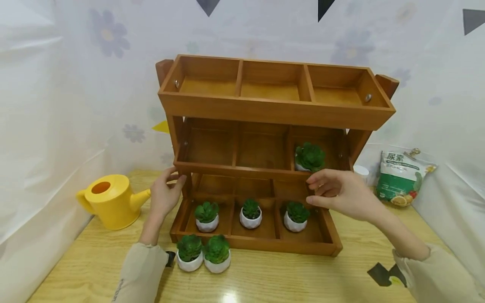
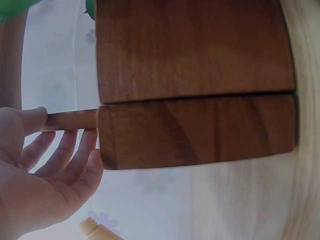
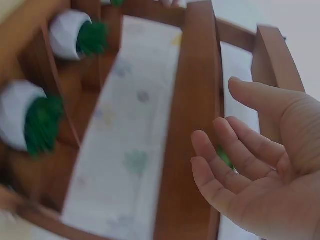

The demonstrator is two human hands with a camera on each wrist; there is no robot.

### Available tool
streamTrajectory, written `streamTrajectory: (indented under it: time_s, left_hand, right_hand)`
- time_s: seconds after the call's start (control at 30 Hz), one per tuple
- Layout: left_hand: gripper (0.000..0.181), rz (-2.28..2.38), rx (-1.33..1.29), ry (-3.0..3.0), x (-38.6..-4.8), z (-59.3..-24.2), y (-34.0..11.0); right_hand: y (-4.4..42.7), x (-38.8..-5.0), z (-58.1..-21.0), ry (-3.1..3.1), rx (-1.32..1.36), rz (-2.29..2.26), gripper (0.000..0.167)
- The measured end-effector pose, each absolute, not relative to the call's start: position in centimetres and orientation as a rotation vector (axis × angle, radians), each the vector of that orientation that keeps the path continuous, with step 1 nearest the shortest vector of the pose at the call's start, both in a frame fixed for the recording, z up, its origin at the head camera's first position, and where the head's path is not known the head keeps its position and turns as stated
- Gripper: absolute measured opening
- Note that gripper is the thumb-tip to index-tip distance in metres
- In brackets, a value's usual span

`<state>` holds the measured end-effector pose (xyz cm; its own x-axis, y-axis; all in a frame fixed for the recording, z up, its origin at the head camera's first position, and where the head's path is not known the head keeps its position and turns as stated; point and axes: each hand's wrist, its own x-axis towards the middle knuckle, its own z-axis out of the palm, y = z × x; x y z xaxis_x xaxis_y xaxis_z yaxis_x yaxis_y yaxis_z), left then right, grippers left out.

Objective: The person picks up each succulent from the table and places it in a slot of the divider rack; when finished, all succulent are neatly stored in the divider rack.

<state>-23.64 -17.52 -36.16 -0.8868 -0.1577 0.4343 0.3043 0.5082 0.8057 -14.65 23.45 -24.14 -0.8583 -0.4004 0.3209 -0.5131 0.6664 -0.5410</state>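
Note:
A three-tier wooden plant shelf (image 1: 273,110) stands on the table. With thumb and fingers, my left hand (image 1: 165,197) grips its left upright post (image 2: 72,120). My right hand (image 1: 342,194) is in front of the middle tier's right end, fingers loosely bent and holding nothing. Nearest to it is a potted succulent (image 1: 310,156) in the middle tier's right compartment. The bottom tier has one small white-potted succulent in each compartment: left (image 1: 206,215), middle (image 1: 250,213) and right (image 1: 296,216). Two more succulents, one (image 1: 190,252) beside the other (image 1: 217,253), stand on the table before the shelf.
A yellow watering can (image 1: 113,203) stands left of the shelf, its spout near my left wrist. On the right are a green-and-white bag (image 1: 401,179) closed with a clip and a small white container (image 1: 361,171). A patterned white curtain (image 1: 273,29) hangs behind.

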Motion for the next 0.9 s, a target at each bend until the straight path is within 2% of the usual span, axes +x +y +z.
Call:
streamTrajectory:
  time_s: [0.5,0.7,0.9]
  left_hand:
    - [0.038,-1.352,-0.107,-2.316,-23.4,-36.3,-17.6]
    - [0.04,-1.341,-0.104,-2.328,-23.5,-36.4,-17.8]
    - [0.04,-1.34,-0.117,-2.326,-23.6,-36.0,-17.5]
  right_hand:
    - [15.3,-12.3,-33.6,-2.724,0.782,1.635,0.029]
    - [11.8,-12.0,-36.0,-2.732,0.801,1.771,0.032]
    - [10.0,-12.0,-38.2,-2.715,0.761,1.9,0.027]
